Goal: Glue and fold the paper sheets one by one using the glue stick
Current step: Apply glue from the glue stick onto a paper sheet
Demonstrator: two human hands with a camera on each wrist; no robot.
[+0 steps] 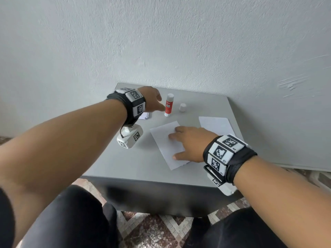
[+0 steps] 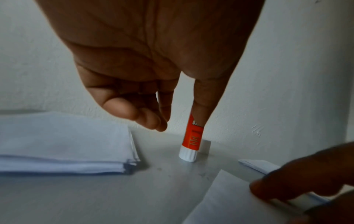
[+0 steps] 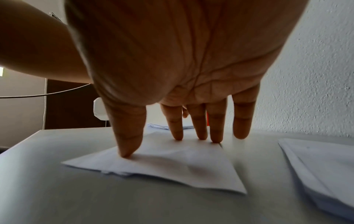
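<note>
A red and white glue stick stands upright and uncapped at the back of the grey table. Its white cap stands just right of it. My left hand hovers at the stick, thumb and fingers spread on either side and not closed round it. A white paper sheet lies mid-table. On this sheet my right hand presses flat with straight, spread fingers.
A small pile of folded papers lies left of the glue stick, under my left wrist. A stack of flat sheets sits at the right edge. The wall rises directly behind the table.
</note>
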